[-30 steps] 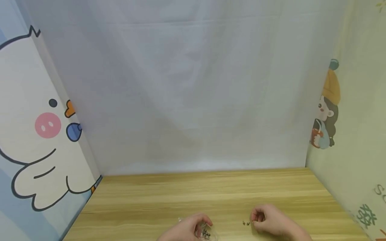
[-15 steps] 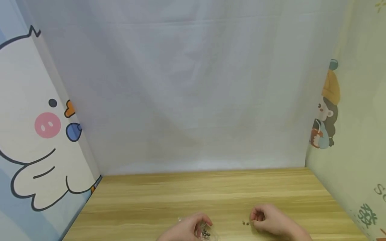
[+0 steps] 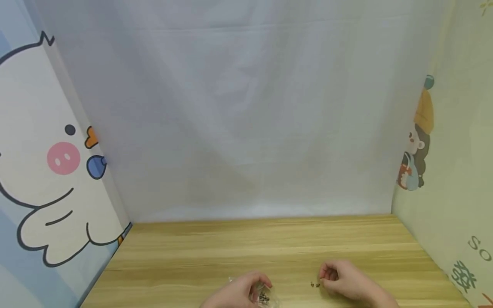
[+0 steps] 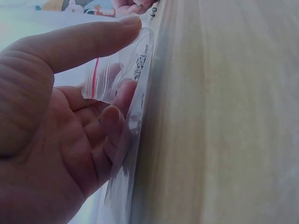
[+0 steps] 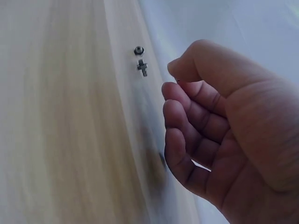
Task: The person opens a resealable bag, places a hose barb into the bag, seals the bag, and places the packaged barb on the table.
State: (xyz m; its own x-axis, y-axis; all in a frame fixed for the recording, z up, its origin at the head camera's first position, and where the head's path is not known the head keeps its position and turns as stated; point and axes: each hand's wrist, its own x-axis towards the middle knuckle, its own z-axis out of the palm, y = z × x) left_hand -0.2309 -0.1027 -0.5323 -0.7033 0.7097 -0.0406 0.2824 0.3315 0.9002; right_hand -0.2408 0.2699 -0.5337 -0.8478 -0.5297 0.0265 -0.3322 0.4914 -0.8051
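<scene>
My left hand (image 3: 240, 293) holds a small clear zip bag (image 4: 112, 74) with a red seal line, low at the front of the table. Inside the bag lies a cluster of small dark metal screws (image 3: 263, 297). To the right, my right hand (image 3: 346, 282) has thumb and index finger pinched together just above the table, its other fingers curled. A tiny dark bit of a small screw (image 5: 178, 81) shows between those fingertips; the rest is hidden. Beside them on the wood lie two loose metal pieces like screws, one upright (image 5: 138, 51) and one cross-shaped (image 5: 142, 67).
The wood-grain table (image 3: 185, 248) reaches back to a pale curtain (image 3: 246, 128). A scrap of clear plastic (image 3: 230, 279) lies behind the left hand. Printed cloth walls, one with a white cartoon bird (image 3: 31, 107), stand at both sides.
The head view has shifted slightly. Both hands, the bag and the loose pieces stay about where they were.
</scene>
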